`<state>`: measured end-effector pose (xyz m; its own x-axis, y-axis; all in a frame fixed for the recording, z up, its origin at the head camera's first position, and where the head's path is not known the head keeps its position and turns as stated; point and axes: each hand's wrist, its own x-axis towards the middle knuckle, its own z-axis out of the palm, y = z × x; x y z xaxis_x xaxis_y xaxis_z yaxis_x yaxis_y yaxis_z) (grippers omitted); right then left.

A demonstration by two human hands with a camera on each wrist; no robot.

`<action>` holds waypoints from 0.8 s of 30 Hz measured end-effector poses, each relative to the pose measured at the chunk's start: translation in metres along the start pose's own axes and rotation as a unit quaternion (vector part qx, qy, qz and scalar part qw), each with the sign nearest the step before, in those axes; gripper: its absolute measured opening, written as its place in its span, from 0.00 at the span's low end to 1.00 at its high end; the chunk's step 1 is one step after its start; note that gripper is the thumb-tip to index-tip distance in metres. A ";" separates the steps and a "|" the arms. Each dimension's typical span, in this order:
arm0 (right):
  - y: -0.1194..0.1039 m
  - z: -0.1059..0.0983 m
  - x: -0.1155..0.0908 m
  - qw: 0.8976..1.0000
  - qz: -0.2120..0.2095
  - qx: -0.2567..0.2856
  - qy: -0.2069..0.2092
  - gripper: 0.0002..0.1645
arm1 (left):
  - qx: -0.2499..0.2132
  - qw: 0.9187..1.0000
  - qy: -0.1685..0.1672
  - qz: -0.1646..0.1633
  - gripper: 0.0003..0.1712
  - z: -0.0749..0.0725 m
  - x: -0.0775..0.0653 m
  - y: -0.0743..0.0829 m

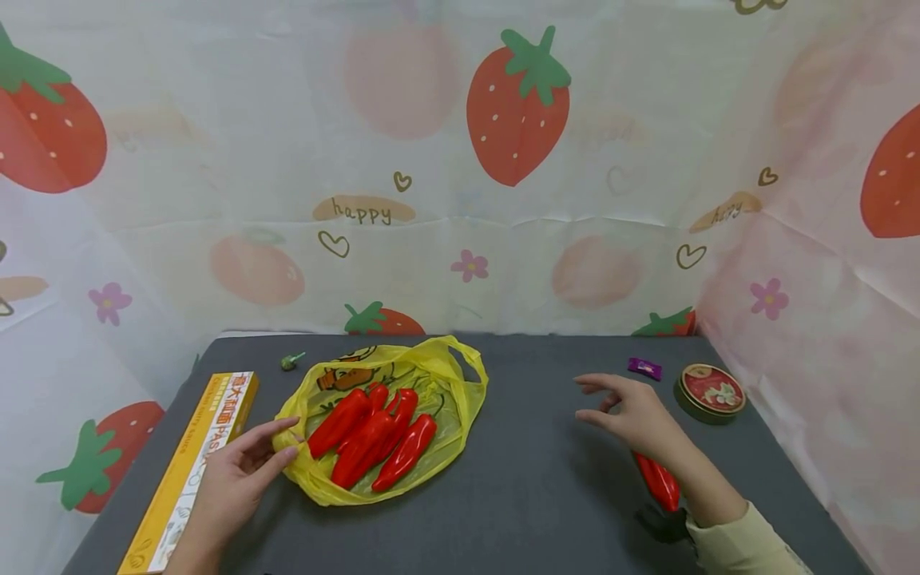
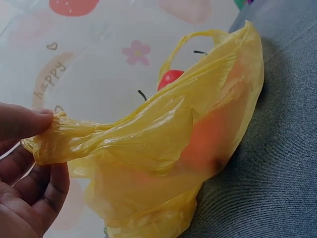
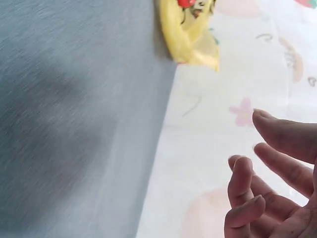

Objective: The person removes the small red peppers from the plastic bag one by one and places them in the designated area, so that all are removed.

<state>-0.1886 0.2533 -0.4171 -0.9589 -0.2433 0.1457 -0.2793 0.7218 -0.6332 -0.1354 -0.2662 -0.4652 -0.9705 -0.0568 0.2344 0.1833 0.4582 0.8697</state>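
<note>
A yellow plastic bag (image 1: 449, 459) lies with its mouth open on the table, several red peppers (image 1: 366, 447) inside it. My left hand (image 1: 240, 479) pinches the bag's left rim between thumb and fingers; in the left wrist view the gathered film (image 2: 59, 139) sits in that grip. On the right, my right hand (image 1: 632, 415) hovers above the table with fingers loosely bent and nothing between them. Below its wrist lies another red pepper (image 1: 657, 481), partly hidden by the forearm. The right wrist view also shows the right hand (image 3: 277, 188) holding nothing.
A long yellow and white pasta box (image 1: 190, 471) lies along the left side. Near the back left is a small green item (image 1: 291, 362). A purple wrapped packet (image 1: 644, 368) and a round tin (image 1: 711, 393) are at the right. A patterned cloth (image 1: 446, 160) hangs behind the dark table.
</note>
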 end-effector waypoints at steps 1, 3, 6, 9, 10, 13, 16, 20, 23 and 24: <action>-0.002 0.001 0.002 1.000 -0.005 0.003 -0.001 0.28 | 0.001 1.000 0.000 -0.001 0.21 0.000 0.000 0.000; -0.006 0.004 0.005 1.000 -0.014 0.009 -0.004 0.28 | 0.000 1.000 0.001 -0.001 0.21 0.000 0.000 0.001; -0.013 0.010 0.010 1.000 -0.021 0.017 -0.013 0.28 | 0.006 1.000 0.001 -0.003 0.21 0.000 0.000 0.001; -0.022 0.019 0.016 0.999 -0.022 0.028 -0.025 0.28 | 0.012 1.000 0.002 -0.003 0.21 0.000 -0.001 0.001; -0.025 0.023 0.018 0.999 -0.022 0.032 -0.028 0.28 | 0.015 1.000 0.001 -0.003 0.21 0.000 -0.001 0.001; -0.036 0.033 0.024 0.998 -0.024 0.046 -0.037 0.28 | 0.019 1.000 0.000 -0.003 0.21 -0.001 -0.002 0.001; -0.047 0.043 0.031 0.997 -0.029 0.060 -0.045 0.29 | 0.019 1.000 0.001 -0.002 0.21 -0.001 -0.002 0.001; -0.059 0.057 0.040 0.995 -0.037 0.073 -0.063 0.29 | 0.015 1.000 0.005 0.001 0.20 0.000 -0.002 0.001; -0.065 0.067 0.046 0.993 -0.038 0.082 -0.080 0.30 | 0.016 1.000 0.005 0.003 0.20 0.000 -0.001 0.001; -0.067 0.070 0.048 0.992 -0.038 0.086 -0.085 0.30 | 0.016 1.000 0.005 0.004 0.20 0.000 -0.001 0.001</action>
<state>-0.2126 0.1475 -0.4208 -0.9092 -0.4092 0.0770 -0.3240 0.5790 -0.7482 -0.1345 -0.2657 -0.4648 -0.9675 -0.0622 0.2452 0.1849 0.4873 0.8534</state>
